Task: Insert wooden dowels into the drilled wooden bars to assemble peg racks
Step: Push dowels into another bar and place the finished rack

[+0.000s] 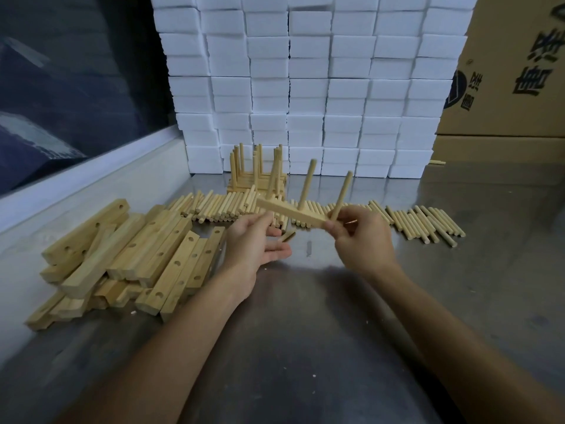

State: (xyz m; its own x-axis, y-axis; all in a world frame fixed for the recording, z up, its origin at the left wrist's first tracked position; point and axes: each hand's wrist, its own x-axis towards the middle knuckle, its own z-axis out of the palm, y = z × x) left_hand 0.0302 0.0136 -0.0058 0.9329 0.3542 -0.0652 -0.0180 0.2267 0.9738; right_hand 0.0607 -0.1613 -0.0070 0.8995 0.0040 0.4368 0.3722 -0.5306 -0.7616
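Note:
I hold a drilled wooden bar (293, 211) in the air above the steel table (305, 316), tilted down to the right. Three dowels stand up from it. My right hand (363, 240) pinches the rightmost dowel (344, 191) at its base, by the bar's right end. My left hand (256, 243) lies palm up under the bar's left end, fingers straight, thumb raised to the bar's underside. A pile of bare drilled bars (137, 255) lies to the left. Loose dowels (220, 206) lie in a row behind my hands, with more of these dowels (428, 223) to the right.
Assembled peg racks (256, 175) are stacked behind the dowel row, against a wall of white foam blocks (305, 87). Cardboard boxes (504, 71) stand at the back right. A raised ledge (91, 182) borders the table's left side. A short wood piece (287, 237) lies under the bar.

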